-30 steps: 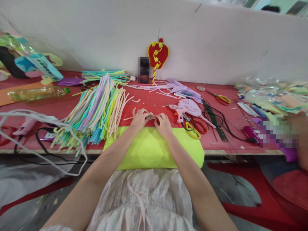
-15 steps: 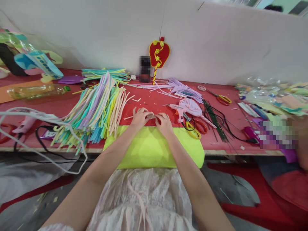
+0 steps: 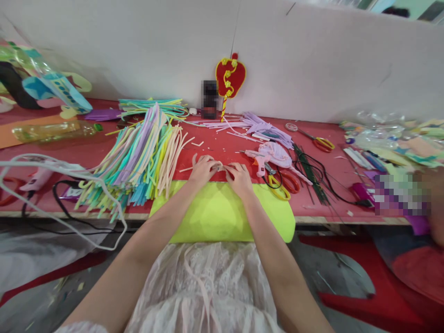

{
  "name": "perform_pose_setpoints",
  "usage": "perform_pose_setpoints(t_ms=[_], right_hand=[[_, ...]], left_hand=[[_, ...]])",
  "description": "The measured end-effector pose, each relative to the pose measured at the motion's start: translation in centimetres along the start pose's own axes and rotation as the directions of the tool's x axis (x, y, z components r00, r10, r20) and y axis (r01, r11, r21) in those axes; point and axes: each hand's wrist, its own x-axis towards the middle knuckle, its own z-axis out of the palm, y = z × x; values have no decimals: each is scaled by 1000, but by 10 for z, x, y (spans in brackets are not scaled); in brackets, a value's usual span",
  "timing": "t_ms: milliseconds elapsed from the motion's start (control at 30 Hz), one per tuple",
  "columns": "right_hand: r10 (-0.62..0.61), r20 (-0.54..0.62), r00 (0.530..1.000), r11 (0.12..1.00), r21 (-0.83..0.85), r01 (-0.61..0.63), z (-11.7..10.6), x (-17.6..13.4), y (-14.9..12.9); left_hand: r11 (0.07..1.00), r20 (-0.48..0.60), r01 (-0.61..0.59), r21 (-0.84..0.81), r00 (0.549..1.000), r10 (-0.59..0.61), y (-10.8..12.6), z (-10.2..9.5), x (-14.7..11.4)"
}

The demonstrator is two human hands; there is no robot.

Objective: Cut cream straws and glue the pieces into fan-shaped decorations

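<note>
Both hands meet over the red table, above the far edge of a lime-green sheet [image 3: 222, 212]. My left hand [image 3: 203, 170] is closed, its fingertips pinching a small pale peach pipe cleaner piece [image 3: 219, 167]. From the other side my right hand [image 3: 239, 177] has its thumb and fingertips pressed together at the same piece. The fingers cover most of it, so its shape is hard to make out. A bundle of peach pipe cleaners [image 3: 169, 157] lies left of my left hand. To the right of my right hand are a pink glue gun [image 3: 261, 162] and yellow-handled scissors [image 3: 281, 190].
Many-coloured pipe cleaners [image 3: 132, 157] heap up on the left, near a white cable [image 3: 120, 222]. A red fan-shaped ornament [image 3: 230, 79] stands at the wall. Lilac stems [image 3: 267, 127], green wires [image 3: 308, 175] and a purple coil [image 3: 275, 153] lie right. Another person's arm [image 3: 435, 199] shows far right.
My right hand has shifted very slightly to the right, its fingertips still at the small piece. My left hand keeps its pinch. The view has moved a little; objects on the table stay put.
</note>
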Motion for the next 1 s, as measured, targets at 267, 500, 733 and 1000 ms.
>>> perform_pose_setpoints(t_ms=[267,500,733,1000], right_hand=[[5,-41,999,998,59,-2,5,-2,6],[9,-33,999,999,40,-7,4,-2,5],[20,-15,1000,999,37,-19,4,-2,5],[20,-1,1000,1000,6,-20,2,-2,1]], left_hand=[[1000,22,14,17,1000,-14,1,-1,1],[1000,15,17,16,1000,-17,0,-1,0],[1000,20,16,17,1000,-17,1,-1,-1],[1000,22,4,21,1000,-4,-1,0,0]])
